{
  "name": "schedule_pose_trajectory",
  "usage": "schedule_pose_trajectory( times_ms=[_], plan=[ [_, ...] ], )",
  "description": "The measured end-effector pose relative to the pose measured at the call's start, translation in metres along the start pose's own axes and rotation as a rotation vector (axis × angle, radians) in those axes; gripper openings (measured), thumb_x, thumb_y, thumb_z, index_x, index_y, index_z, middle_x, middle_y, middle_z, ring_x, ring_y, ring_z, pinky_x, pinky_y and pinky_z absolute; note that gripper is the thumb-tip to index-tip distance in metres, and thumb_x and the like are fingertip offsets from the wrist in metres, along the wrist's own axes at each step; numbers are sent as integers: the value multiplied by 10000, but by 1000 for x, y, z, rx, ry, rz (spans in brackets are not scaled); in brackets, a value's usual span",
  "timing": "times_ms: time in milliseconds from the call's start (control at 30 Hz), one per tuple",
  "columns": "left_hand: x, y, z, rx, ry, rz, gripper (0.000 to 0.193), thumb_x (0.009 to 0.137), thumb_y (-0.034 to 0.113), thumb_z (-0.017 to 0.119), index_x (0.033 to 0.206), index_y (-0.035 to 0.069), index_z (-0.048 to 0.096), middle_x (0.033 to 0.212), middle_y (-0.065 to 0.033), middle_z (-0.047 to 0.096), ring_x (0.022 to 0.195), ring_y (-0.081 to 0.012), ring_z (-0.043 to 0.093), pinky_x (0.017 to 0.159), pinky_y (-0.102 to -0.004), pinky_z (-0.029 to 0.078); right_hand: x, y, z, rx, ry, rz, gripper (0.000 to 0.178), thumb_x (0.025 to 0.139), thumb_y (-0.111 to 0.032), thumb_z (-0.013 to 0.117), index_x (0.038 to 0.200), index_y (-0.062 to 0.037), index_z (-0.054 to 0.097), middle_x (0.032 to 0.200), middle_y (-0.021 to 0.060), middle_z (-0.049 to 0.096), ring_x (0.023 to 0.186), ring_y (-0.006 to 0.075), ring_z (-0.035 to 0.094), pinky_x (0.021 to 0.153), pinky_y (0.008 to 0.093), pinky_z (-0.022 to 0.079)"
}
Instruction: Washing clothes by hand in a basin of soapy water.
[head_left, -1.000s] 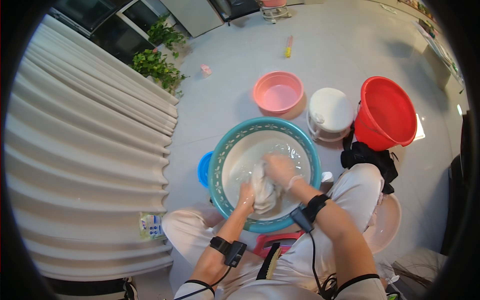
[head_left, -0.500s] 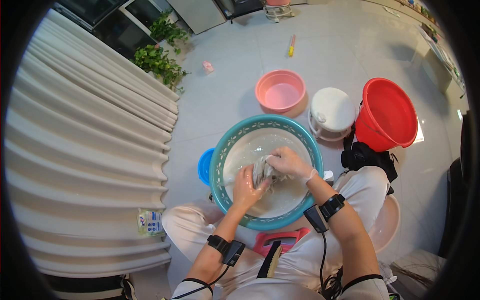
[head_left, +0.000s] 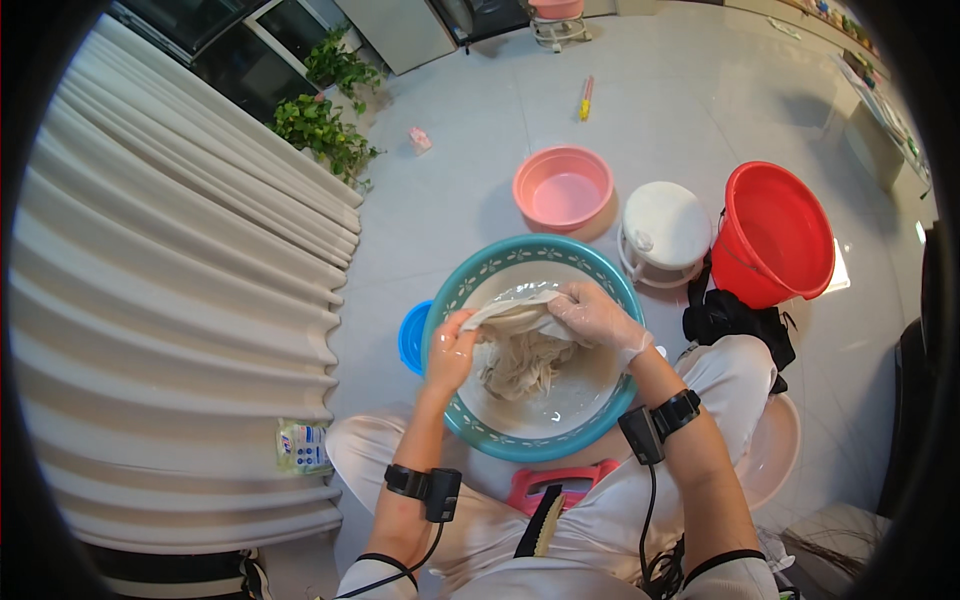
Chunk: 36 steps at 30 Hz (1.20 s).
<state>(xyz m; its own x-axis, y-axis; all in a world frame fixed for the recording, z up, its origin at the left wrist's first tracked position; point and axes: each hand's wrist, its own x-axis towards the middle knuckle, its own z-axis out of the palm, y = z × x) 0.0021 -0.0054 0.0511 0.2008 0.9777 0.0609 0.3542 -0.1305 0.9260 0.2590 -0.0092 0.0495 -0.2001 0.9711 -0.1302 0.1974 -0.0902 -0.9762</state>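
Observation:
A wet, off-white cloth (head_left: 525, 355) hangs bunched in a teal basin (head_left: 530, 447) that holds water. My left hand (head_left: 452, 350) is closed on the cloth's edge at the basin's left side. On the right, my right hand (head_left: 598, 318), in a thin clear glove, grips the same edge. Between both hands the edge is stretched, and the crumpled lower part rests in the water. Each of my forearms wears a black strap with a small device.
A pink basin (head_left: 563, 190), a white lidded bucket (head_left: 663, 225) and a red bucket (head_left: 778, 235) stand beyond. Beside the teal basin's left edge is a blue container (head_left: 412, 338). A pale curtain (head_left: 200, 300) hangs at left; a pink stool (head_left: 560, 480) sits nearest me.
My hands have moved apart, the left one farther left, and the cloth, bunched between them before, is now spread and stretched along its edge.

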Motion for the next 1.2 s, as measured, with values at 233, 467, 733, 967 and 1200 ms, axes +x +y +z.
schedule_pose_trajectory(
  times_ms=[233, 467, 733, 967, 1200],
  plan=[
    [8, 55, -10, -69, -57, 43, 211, 878, 62, 447, 994, -10, 607, 882, -29, 606, 808, -85, 541, 727, -227, 438, 0, 12, 9, 59, -151, -216, 449, 781, -282, 671, 1119, 9, 614, 1020, 179, 638, 952, 267, 620, 846, 352, 478],
    [12, 65, -3, -73, -190, -76, 191, 884, 166, 456, 916, 20, 575, 821, -12, 574, 780, -79, 527, 700, -210, 430, -31, -11, 42, -139, -101, -399, 591, 738, -285, 741, 1197, 25, 536, 1104, 172, 575, 1042, 274, 570, 931, 333, 434],
    [1, 70, 2, -357, -161, -395, 239, 917, 215, 468, 872, 28, 609, 802, -3, 576, 731, -84, 527, 593, -241, 409, -28, 0, 29, 434, -260, -217, 341, 812, -218, 679, 1042, 26, 619, 925, 78, 643, 852, 128, 588, 792, 280, 477],
    [-11, 58, 7, -480, -231, -457, 270, 895, 171, 577, 1107, 5, 599, 994, -39, 634, 856, -100, 601, 689, -250, 493, -27, 7, 27, 543, -204, -62, 230, 889, -176, 611, 1008, 20, 633, 913, 37, 638, 846, 95, 578, 763, 244, 472],
    [-14, 53, 8, -316, -366, -138, 292, 874, 118, 651, 1131, 3, 573, 1070, -70, 629, 967, -119, 595, 816, -278, 497, -31, 3, 21, 660, -239, 63, 285, 895, -222, 606, 1063, 8, 614, 932, 31, 622, 864, 99, 573, 775, 249, 472]
  ],
)
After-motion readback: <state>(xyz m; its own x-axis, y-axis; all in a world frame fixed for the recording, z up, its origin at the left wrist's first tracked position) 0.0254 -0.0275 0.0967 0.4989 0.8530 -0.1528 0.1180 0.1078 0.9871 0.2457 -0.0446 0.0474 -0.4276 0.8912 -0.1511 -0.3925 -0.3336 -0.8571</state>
